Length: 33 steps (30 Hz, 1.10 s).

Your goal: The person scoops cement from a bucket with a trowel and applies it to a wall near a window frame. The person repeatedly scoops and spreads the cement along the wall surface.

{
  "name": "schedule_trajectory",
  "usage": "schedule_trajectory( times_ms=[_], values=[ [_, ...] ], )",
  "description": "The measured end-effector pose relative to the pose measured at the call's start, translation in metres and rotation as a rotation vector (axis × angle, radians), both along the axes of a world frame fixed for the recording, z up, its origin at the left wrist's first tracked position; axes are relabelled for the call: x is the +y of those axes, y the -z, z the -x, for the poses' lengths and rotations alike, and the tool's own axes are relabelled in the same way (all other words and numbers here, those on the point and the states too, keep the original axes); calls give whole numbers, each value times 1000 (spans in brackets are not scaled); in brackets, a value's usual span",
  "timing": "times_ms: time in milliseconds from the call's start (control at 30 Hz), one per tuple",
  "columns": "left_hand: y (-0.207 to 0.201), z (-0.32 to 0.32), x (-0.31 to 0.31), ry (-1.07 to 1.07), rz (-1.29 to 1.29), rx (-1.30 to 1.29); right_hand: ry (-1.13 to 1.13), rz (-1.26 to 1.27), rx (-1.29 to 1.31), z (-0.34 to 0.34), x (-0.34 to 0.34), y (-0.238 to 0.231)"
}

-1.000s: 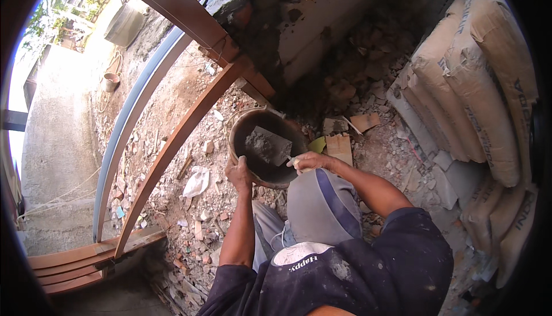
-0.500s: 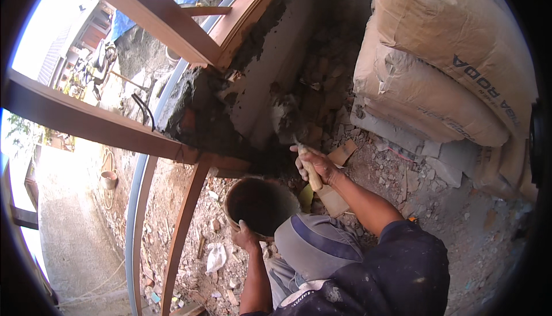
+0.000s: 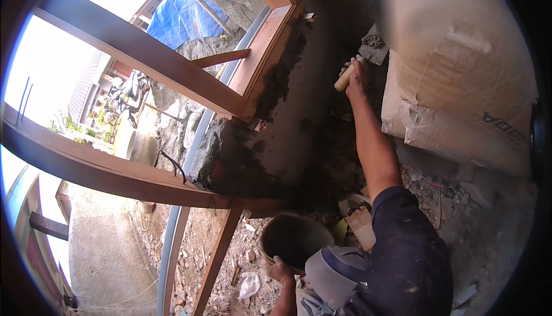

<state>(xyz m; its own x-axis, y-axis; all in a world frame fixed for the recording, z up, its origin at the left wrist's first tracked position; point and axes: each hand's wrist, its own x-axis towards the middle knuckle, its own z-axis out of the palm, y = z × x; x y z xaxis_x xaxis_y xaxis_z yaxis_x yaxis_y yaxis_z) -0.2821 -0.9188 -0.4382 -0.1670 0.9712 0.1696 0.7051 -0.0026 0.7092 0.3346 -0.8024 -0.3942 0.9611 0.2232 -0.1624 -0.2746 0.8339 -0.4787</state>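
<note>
My right hand (image 3: 357,73) is closed round the wooden handle of a trowel (image 3: 344,79), with the arm stretched far forward. Grey mortar (image 3: 374,41) lies at the trowel's blade, close to the stacked paper sacks (image 3: 454,86). To the left of it runs a low wall (image 3: 290,138), partly smeared with dark wet mortar. My left hand (image 3: 280,270) grips the near left rim of a dark bucket (image 3: 264,245) that stands on the rubble. The bucket's inside is too dark to make out its contents.
Wooden frame beams (image 3: 129,181) cross the left side, with a pale blue-grey strip (image 3: 192,149) along them. Rubble and a white plastic scrap (image 3: 249,286) cover the ground. Cardboard (image 3: 361,228) lies right of the bucket. A blue tarp (image 3: 187,17) hangs beyond.
My right hand has moved the trowel forward and right, from low beside the wall to near the sacks. My left hand stays on the bucket rim. The whole view has shifted.
</note>
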Motion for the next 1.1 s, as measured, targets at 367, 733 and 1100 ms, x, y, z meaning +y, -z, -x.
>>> schedule_trajectory(
  times_ms=[367,733,1100],
  values=[
    [22,7,8,-21,-27,-78,293,1079,-608,-43,104,30],
    [22,5,4,0,-12,-70,-382,618,-126,176,-17,103],
    [8,-7,6,39,149,-94,-720,1201,-488,356,-219,116]
  ],
)
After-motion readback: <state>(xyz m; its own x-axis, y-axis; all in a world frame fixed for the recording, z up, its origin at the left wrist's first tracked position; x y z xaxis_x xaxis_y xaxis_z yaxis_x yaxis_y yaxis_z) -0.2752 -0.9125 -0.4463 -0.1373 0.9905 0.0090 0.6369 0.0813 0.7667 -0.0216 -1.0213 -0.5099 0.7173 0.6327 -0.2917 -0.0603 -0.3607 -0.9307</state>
